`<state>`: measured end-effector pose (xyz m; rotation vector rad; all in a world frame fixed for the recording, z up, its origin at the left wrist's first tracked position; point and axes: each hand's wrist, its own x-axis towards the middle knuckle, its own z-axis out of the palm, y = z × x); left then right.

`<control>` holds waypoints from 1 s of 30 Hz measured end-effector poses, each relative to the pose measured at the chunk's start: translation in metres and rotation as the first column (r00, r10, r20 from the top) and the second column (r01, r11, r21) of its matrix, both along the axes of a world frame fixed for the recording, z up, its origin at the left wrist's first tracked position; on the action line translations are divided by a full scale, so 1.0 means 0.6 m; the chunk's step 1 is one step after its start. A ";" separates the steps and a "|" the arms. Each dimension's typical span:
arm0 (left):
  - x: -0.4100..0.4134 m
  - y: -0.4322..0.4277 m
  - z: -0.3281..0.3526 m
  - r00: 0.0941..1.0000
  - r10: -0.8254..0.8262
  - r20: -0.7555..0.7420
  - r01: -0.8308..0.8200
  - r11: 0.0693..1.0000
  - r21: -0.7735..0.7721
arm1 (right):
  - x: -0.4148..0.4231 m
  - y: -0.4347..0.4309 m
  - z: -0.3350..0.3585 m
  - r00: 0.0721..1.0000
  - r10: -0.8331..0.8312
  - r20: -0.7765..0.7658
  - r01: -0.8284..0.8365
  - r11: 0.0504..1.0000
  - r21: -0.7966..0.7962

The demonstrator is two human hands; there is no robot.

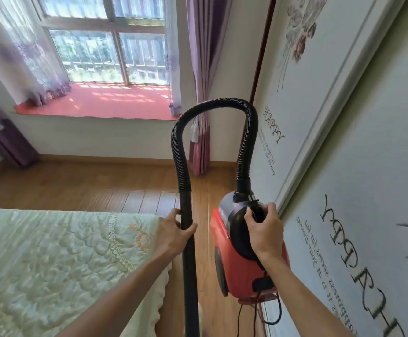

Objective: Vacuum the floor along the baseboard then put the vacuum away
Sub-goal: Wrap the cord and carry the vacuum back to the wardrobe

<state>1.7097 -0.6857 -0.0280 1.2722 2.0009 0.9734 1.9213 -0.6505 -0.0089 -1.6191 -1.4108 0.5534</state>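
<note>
A red and black canister vacuum [232,263] hangs above the wooden floor [100,188], close to the wardrobe doors on the right. My right hand [265,231] grips its black carry handle at the top. A black ribbed hose [212,105] arches up from the canister and comes down into a straight black wand [189,263]. My left hand [175,231] holds the wand near its upper end, thumb and fingers around it. The wand's lower end and floor nozzle are out of view. A black power cord [274,314] dangles below the canister.
A bed with a pale green quilt [59,266] fills the lower left, leaving a narrow floor strip beside the white wardrobe doors [344,166] printed with "HAPPY". Ahead are a wooden baseboard [100,158], a red bay window seat [115,99] and purple curtains [201,93].
</note>
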 end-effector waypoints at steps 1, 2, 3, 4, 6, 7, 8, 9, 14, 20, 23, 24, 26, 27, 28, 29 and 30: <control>-0.003 0.028 -0.003 1.000 -0.007 -0.002 0.007 1.000 -0.001 | -0.003 0.029 -0.004 1.000 -0.007 -0.003 0.007 1.000 0.000; -0.006 0.058 -0.008 1.000 -0.013 -0.010 0.013 1.000 0.000 | -0.006 0.060 -0.009 1.000 -0.015 -0.011 0.015 1.000 -0.001; -0.010 0.090 -0.013 1.000 -0.017 -0.020 0.017 1.000 0.002 | -0.011 0.090 -0.013 1.000 -0.025 -0.019 0.025 1.000 -0.003; -0.015 0.123 -0.017 1.000 -0.021 -0.024 0.021 1.000 0.003 | -0.017 0.122 -0.017 0.999 -0.028 -0.022 0.028 1.000 -0.006; -0.025 0.188 -0.027 0.999 -0.032 -0.020 0.032 0.999 -0.006 | -0.031 0.185 -0.024 1.000 -0.021 -0.016 0.021 1.000 -0.021; -0.030 0.221 -0.032 0.999 -0.034 -0.017 0.034 0.999 -0.009 | -0.039 0.218 -0.027 1.000 -0.019 -0.014 0.019 0.999 -0.030; -0.037 0.252 -0.034 0.999 -0.034 -0.015 0.034 0.999 -0.013 | -0.047 0.249 -0.031 1.000 -0.019 -0.014 0.019 0.999 -0.041; -0.044 0.282 -0.036 0.999 -0.031 -0.015 0.031 0.999 -0.019 | -0.054 0.280 -0.032 1.000 -0.017 -0.017 0.017 0.999 -0.047; -0.073 0.424 -0.036 0.999 -0.042 0.028 0.043 0.997 -0.064 | -0.076 0.417 -0.028 0.999 -0.041 -0.018 0.040 0.998 -0.053; -0.089 0.561 -0.040 0.998 -0.061 0.031 0.063 0.996 -0.070 | -0.089 0.555 -0.028 0.999 -0.047 -0.020 0.046 0.997 -0.070; -0.091 0.629 -0.046 0.998 -0.060 0.015 0.060 0.995 -0.074 | -0.090 0.623 -0.042 0.998 -0.055 -0.021 0.053 0.996 -0.078; -0.091 0.652 -0.050 0.998 -0.058 0.014 0.059 0.995 -0.080 | -0.091 0.647 -0.049 0.998 -0.056 -0.021 0.054 0.995 -0.085; -0.091 0.700 -0.062 0.999 -0.052 0.016 0.053 0.994 -0.097 | -0.092 0.697 -0.065 0.999 -0.048 -0.020 0.046 0.993 -0.105; -0.092 0.726 -0.069 0.999 -0.049 0.014 0.050 0.993 -0.103 | -0.093 0.724 -0.074 0.999 -0.044 -0.021 0.041 0.992 -0.116; -0.092 0.751 -0.078 0.999 -0.045 0.012 0.046 0.993 -0.111 | -0.094 0.751 -0.083 0.999 -0.040 -0.021 0.037 0.991 -0.130; -0.092 0.776 -0.086 0.999 -0.040 0.009 0.041 0.992 -0.120 | -0.094 0.777 -0.092 0.999 -0.038 -0.022 0.034 0.989 -0.142; -0.093 0.803 -0.095 0.999 -0.037 0.003 0.037 0.991 -0.132 | -0.094 0.805 -0.102 0.999 -0.038 -0.023 0.034 0.987 -0.154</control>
